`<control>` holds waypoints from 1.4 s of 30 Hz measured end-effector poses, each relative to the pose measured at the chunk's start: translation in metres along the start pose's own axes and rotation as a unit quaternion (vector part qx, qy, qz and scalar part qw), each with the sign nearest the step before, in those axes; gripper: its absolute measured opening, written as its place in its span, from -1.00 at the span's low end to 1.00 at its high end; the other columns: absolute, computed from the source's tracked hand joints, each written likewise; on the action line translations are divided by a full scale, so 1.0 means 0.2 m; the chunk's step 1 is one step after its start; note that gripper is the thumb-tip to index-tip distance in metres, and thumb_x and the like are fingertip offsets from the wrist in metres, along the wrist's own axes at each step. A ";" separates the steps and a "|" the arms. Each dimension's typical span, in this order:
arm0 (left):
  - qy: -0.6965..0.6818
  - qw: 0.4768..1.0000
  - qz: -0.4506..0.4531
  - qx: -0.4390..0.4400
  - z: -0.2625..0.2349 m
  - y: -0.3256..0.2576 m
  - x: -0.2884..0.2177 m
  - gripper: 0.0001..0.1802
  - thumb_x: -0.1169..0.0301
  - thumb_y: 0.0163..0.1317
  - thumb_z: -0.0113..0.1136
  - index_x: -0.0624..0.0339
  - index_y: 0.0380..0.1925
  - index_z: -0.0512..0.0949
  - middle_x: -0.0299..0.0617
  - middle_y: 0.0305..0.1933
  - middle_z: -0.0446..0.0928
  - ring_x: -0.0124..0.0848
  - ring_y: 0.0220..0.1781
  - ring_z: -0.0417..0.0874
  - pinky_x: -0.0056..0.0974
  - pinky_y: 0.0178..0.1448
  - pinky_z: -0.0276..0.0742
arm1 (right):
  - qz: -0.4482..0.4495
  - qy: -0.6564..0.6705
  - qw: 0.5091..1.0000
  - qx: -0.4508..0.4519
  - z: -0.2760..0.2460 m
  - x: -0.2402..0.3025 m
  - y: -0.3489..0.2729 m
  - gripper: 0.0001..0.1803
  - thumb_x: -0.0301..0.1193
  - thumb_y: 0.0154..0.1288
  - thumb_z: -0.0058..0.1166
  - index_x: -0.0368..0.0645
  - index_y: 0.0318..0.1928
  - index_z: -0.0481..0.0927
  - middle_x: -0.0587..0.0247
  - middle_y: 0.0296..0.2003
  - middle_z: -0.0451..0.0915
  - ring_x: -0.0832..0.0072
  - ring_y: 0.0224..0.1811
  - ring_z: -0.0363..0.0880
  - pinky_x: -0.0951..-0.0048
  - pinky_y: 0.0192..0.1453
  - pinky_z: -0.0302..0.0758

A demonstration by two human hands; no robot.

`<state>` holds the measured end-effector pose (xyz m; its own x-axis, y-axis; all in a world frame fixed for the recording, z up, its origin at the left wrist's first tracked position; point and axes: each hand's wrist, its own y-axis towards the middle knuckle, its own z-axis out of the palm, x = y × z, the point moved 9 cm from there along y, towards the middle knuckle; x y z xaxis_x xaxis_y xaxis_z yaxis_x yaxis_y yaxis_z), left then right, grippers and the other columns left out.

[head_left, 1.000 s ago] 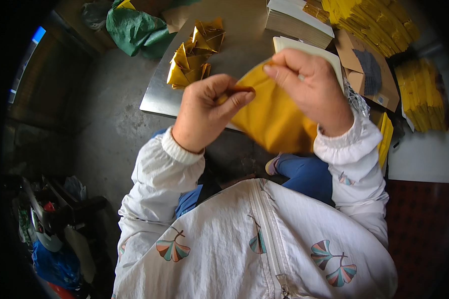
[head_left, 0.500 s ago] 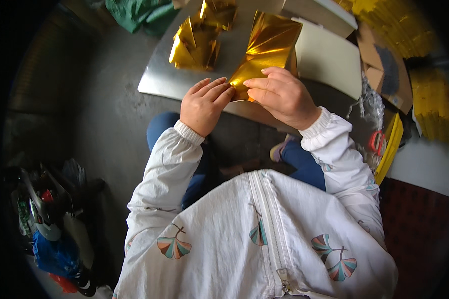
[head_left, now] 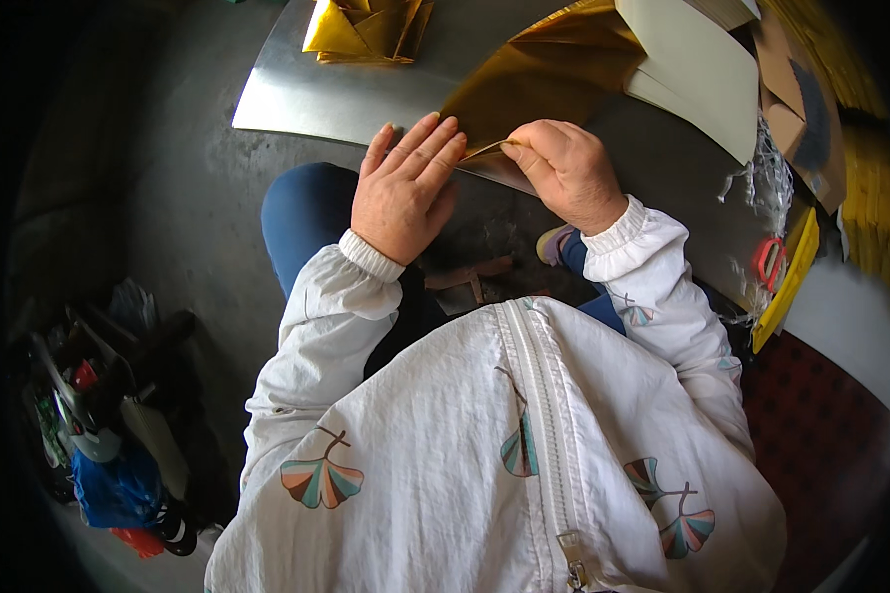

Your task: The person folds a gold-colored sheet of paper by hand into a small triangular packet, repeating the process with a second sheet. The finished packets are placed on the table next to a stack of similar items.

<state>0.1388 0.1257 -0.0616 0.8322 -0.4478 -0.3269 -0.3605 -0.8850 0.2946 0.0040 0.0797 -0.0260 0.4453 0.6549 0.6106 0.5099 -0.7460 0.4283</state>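
A sheet of shiny gold foil paper (head_left: 549, 74) lies across the metal tabletop (head_left: 296, 94), its far part bowed up. My left hand (head_left: 410, 183) rests with fingers stretched out on the sheet's near left edge. Between thumb and bent fingers, my right hand (head_left: 568, 170) pinches the near edge, which shows as a thin raised line between the hands. Folded gold foil pieces (head_left: 366, 32) sit in a heap farther back to the left, touched by neither hand.
Pale paper sheets (head_left: 697, 69) lie at the right, beside a cardboard box (head_left: 801, 119). Red-handled scissors (head_left: 769, 263) are near clear plastic strands (head_left: 766, 183) and a yellow strip (head_left: 789, 282). Blue and red bags (head_left: 119, 484) crowd the lower left.
The gold sheet has spread out and bowed, its near edge now pinched up by my right hand. My left fingers have straightened. The whole view has shifted, so the foil heap appears higher.
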 end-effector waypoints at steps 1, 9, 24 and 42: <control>-0.010 1.000 0.001 -0.001 -0.01 0.00 0.01 -0.39 0.44 0.13 0.21 0.03 0.26 0.41 -0.30 0.32 0.44 -0.36 0.44 0.32 0.02 0.51 0.05 | 0.020 -0.002 1.000 0.008 0.01 -0.01 0.01 -0.88 -0.41 0.27 0.18 -0.17 -0.31 0.53 0.10 -0.45 0.61 0.10 -0.37 0.61 0.24 -0.30 0.53; -0.081 0.993 -0.041 -0.072 -0.08 -0.02 0.06 -0.32 0.51 0.11 0.23 0.16 0.30 0.33 -0.19 0.14 0.56 -0.28 0.32 0.46 0.01 0.44 0.22 | 0.136 0.026 0.990 -0.003 0.04 -0.15 0.11 -0.84 -0.39 0.37 0.06 -0.23 -0.31 0.50 0.01 -0.46 0.60 0.04 -0.40 0.59 0.21 -0.37 0.50; -0.033 0.995 -0.012 -0.090 -0.08 -0.04 0.08 -0.51 0.55 0.12 0.21 0.20 0.13 0.50 -0.08 0.16 0.54 -0.16 0.30 0.48 -0.03 0.38 0.34 | 0.103 -0.195 0.975 0.022 0.13 -0.12 0.24 -0.87 -0.41 0.37 0.01 -0.21 -0.28 0.51 0.05 -0.32 0.53 0.06 -0.34 0.57 0.19 -0.28 0.53; 0.004 0.995 -0.031 -0.091 -0.08 -0.05 0.10 -0.56 0.55 0.10 0.23 0.20 0.05 0.56 -0.12 0.13 0.56 -0.24 0.29 0.50 -0.03 0.41 0.30 | 0.037 -0.295 0.954 0.023 0.17 -0.10 0.32 -0.95 -0.50 0.16 0.08 -0.14 -0.34 0.50 0.18 -0.37 0.52 0.19 -0.44 0.63 0.29 -0.38 0.58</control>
<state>0.1658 0.1279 -0.0562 0.8540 -0.3919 -0.3423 -0.2268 -0.8724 0.4329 0.0523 0.0231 -0.0346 0.8120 0.5641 0.1502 0.4860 -0.7958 0.3612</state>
